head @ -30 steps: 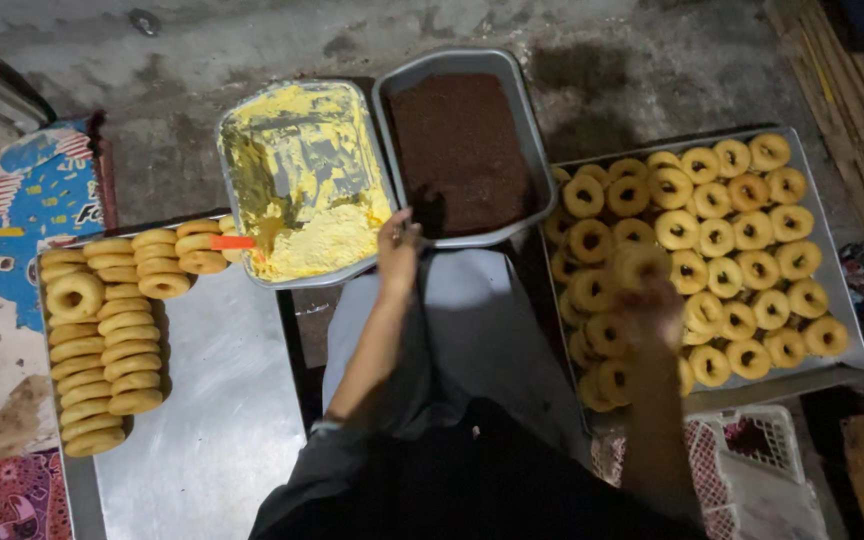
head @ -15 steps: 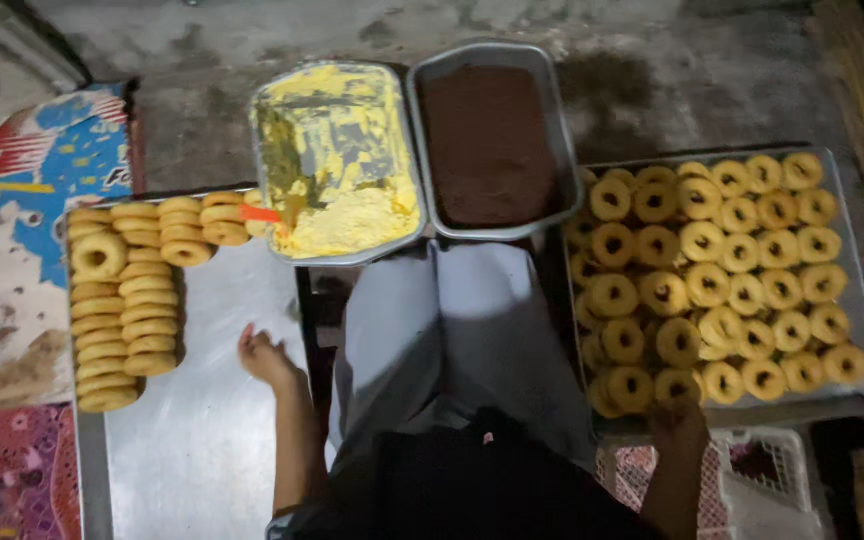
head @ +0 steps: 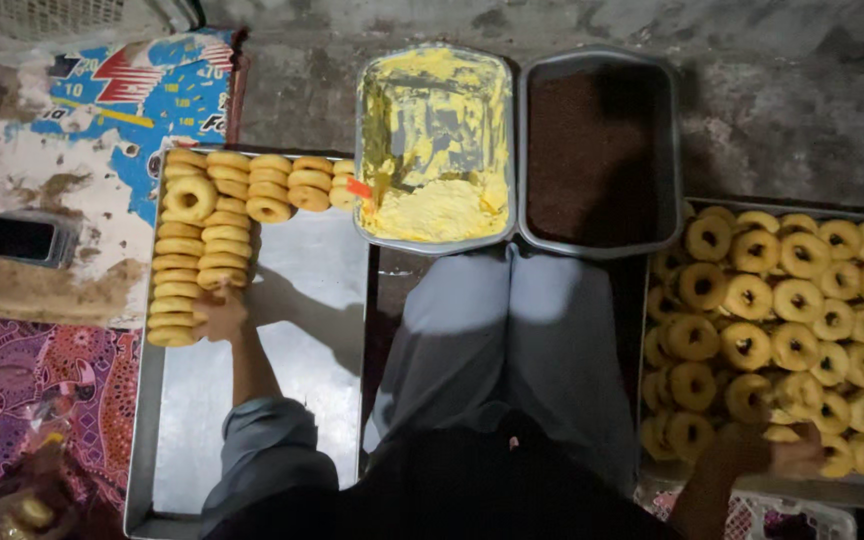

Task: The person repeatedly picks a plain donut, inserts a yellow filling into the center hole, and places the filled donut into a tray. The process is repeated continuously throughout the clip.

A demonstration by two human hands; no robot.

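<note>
My left hand (head: 220,312) reaches onto the left metal tray (head: 282,400), fingers closed on a plain ring donut (head: 214,280) at the near end of the second stacked row. Two long rows of donuts (head: 180,255) stand on edge there, and a shorter row runs along the tray's far edge. My right hand (head: 787,455) is low on the right tray (head: 752,490), among several flat-lying donuts (head: 782,300). It is dim and blurred, so its grip is unclear. My grey-trousered knees (head: 507,340) lie between the trays.
A pan of yellow cream (head: 437,150) with an orange-handled tool (head: 360,188) and a pan of brown sprinkles (head: 597,150) sit side by side beyond my knees. A dark phone (head: 17,238) lies on the mat at left. A white crate (head: 752,515) shows bottom right.
My left hand has gone from the brown sprinkle pan down across the left tray to the donut rows. My right hand has drawn back toward the near edge of the right tray.
</note>
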